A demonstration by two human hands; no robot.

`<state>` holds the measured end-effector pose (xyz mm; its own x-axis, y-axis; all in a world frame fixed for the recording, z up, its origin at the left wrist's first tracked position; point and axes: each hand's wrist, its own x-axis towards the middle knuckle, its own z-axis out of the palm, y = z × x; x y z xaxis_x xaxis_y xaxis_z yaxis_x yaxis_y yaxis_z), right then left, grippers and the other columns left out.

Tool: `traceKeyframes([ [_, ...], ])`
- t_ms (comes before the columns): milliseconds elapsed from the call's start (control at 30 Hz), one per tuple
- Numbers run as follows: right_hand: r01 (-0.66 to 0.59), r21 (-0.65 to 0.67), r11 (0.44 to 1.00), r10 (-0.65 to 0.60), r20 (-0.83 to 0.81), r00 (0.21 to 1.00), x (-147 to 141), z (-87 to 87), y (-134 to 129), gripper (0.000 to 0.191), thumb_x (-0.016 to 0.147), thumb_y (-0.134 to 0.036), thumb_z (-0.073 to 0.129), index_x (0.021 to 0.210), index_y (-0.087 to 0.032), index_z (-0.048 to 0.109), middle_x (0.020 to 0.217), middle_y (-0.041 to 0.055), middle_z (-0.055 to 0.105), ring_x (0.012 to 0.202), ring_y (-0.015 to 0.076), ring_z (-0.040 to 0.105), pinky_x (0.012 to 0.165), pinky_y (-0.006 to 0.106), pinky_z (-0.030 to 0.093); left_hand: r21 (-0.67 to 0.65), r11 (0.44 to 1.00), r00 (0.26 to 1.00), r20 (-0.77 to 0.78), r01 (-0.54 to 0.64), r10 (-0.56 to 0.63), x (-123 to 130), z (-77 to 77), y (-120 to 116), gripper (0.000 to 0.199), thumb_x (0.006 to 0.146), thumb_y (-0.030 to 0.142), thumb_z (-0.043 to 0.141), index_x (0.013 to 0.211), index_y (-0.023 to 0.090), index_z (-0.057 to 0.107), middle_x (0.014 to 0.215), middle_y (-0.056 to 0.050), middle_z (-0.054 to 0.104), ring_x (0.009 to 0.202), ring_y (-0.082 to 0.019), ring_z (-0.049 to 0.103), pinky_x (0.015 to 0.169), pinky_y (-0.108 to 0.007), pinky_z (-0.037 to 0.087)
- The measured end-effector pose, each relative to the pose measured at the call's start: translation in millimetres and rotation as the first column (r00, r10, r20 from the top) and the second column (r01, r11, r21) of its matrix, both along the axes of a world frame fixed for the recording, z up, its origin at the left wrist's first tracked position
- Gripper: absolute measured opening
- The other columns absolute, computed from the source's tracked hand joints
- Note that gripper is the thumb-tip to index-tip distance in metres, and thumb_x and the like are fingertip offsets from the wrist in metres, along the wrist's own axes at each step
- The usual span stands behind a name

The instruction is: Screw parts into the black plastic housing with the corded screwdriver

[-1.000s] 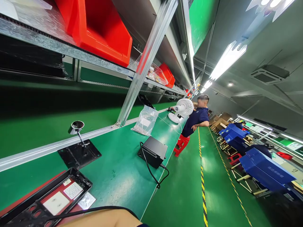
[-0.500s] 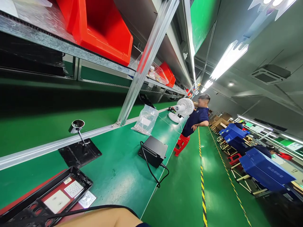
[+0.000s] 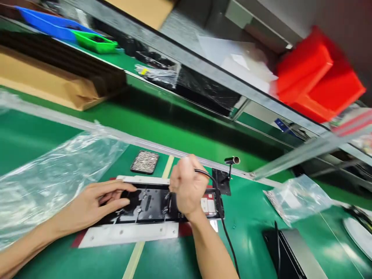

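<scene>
A long black housing [image 3: 151,203] lies on a red and white fixture [image 3: 130,235] on the green bench. My left hand [image 3: 100,201] rests at the housing's left part, with thumb and fingers apart. Over its right half my right hand [image 3: 188,186] is closed in a fist, and a black cable [image 3: 228,232] runs out of it. The body of this corded tool is hidden by my fingers. Behind the housing sits a small tray of screws [image 3: 144,161].
Clear plastic film [image 3: 58,174] spreads at the left. To the right are a black stand [image 3: 222,182], a bag of small parts [image 3: 299,197] and a dark box [image 3: 299,252]. A shelf with a red bin [image 3: 319,77] hangs above.
The view has swung left and down to the housing. Both hands are now in view; the seated person and the aisle have left it.
</scene>
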<state>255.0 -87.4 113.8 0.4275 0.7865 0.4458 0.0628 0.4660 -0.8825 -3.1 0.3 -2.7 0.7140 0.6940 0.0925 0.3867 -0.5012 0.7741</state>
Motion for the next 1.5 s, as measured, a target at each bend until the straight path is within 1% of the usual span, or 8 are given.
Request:
traceKeyframes([
  [200, -0.083, 0.082, 0.993, 0.095, -0.151, 0.984, 6.6, 18.4, -6.4, 0.061, 0.116, -0.067, 0.066, 0.072, -0.026, 0.055, 0.051, -0.0104, 0.040, 0.039, 0.0084, 0.033, 0.036, 0.020, 0.034, -0.015, 1.000, 0.971, 0.238, 0.005, -0.001, 15.6, -6.1, 0.5, 0.041, 0.113, 0.060, 0.076, 0.121, 0.022, 0.090, 0.069, 0.004, 0.060, 0.062, -0.014, 0.051, 0.068, -0.026, 0.047],
  [333, -0.042, 0.082, 0.996, 0.056, -0.168, 0.984, 2.9, 22.6, -4.8, 0.060, 0.115, -0.063, 0.071, 0.071, -0.025, 0.056, 0.051, -0.0103, 0.041, 0.037, 0.0078, 0.034, 0.034, 0.018, 0.036, -0.054, 0.998, 0.967, 0.256, 0.014, 0.001, 16.7, -3.7, -3.1, 0.042, 0.114, 0.061, 0.077, 0.122, 0.023, 0.090, 0.070, 0.003, 0.062, 0.062, -0.015, 0.052, 0.058, -0.026, 0.040],
  [567, -0.015, 0.107, 0.994, 0.028, -0.118, 0.993, 1.3, 24.0, -2.0, 0.059, 0.116, -0.054, 0.071, 0.069, -0.024, 0.053, 0.050, -0.0102, 0.040, 0.036, 0.0068, 0.034, 0.034, 0.017, 0.037, -0.049, 0.998, 0.950, 0.311, 0.046, -0.029, 20.4, 11.1, -4.0, 0.034, 0.112, 0.054, 0.080, 0.116, 0.022, 0.091, 0.068, 0.004, 0.062, 0.058, -0.013, 0.051, 0.060, -0.026, 0.043],
  [833, -0.048, 0.073, 0.996, 0.056, -0.113, 0.992, 0.5, 27.9, 0.5, 0.056, 0.113, -0.049, 0.077, 0.069, -0.024, 0.055, 0.050, -0.0096, 0.045, 0.037, 0.0068, 0.037, 0.034, 0.016, 0.037, -0.069, 0.996, 0.950, 0.310, 0.048, -0.024, 20.4, 9.4, -3.3, 0.037, 0.111, 0.057, 0.081, 0.118, 0.022, 0.092, 0.069, 0.003, 0.062, 0.058, -0.014, 0.053, 0.058, -0.026, 0.041],
  [1067, -0.022, 0.046, 0.999, 0.028, -0.123, 0.992, 0.7, 23.7, -4.8, 0.031, 0.116, -0.056, 0.073, 0.107, -0.029, 0.062, 0.053, -0.0161, 0.050, 0.037, 0.0080, 0.036, 0.036, 0.016, 0.040, -0.058, 0.997, 0.949, 0.314, 0.046, -0.026, 21.0, 12.9, -3.2, 0.033, 0.112, 0.054, 0.081, 0.117, 0.023, 0.091, 0.070, 0.003, 0.063, 0.059, -0.012, 0.053, 0.059, -0.025, 0.042],
  [1233, -0.069, -0.024, 0.997, 0.066, -0.106, 0.992, 5.1, 25.5, -6.0, 0.032, 0.116, -0.056, 0.071, 0.132, -0.030, 0.059, 0.056, -0.0175, 0.054, 0.037, 0.0089, 0.036, 0.037, 0.017, 0.042, -0.039, 0.998, 0.952, 0.303, 0.045, -0.031, 19.7, 4.7, -2.9, 0.036, 0.114, 0.057, 0.079, 0.118, 0.024, 0.091, 0.070, 0.004, 0.061, 0.059, -0.013, 0.052, 0.063, -0.026, 0.045],
  [1333, -0.110, -0.057, 0.992, 0.105, -0.078, 0.991, 8.4, 26.4, -4.4, 0.029, 0.116, -0.055, 0.068, 0.124, -0.027, 0.066, 0.056, -0.0152, 0.054, 0.037, 0.0087, 0.037, 0.038, 0.018, 0.043, -0.031, 0.999, 0.953, 0.300, 0.041, -0.030, 18.9, -2.3, -2.6, 0.038, 0.115, 0.059, 0.077, 0.120, 0.024, 0.090, 0.071, 0.004, 0.062, 0.060, -0.013, 0.052, 0.065, -0.027, 0.048],
  [1500, -0.154, -0.051, 0.987, 0.152, -0.047, 0.987, 10.2, 27.5, -5.4, 0.048, 0.117, -0.052, 0.064, 0.078, -0.025, 0.060, 0.053, -0.0091, 0.050, 0.038, 0.0092, 0.040, 0.037, 0.022, 0.043, -0.039, 0.998, 0.960, 0.279, 0.039, -0.027, 18.4, -4.3, -2.6, 0.041, 0.115, 0.062, 0.076, 0.120, 0.024, 0.090, 0.072, 0.002, 0.063, 0.061, -0.015, 0.053, 0.063, -0.027, 0.047],
])
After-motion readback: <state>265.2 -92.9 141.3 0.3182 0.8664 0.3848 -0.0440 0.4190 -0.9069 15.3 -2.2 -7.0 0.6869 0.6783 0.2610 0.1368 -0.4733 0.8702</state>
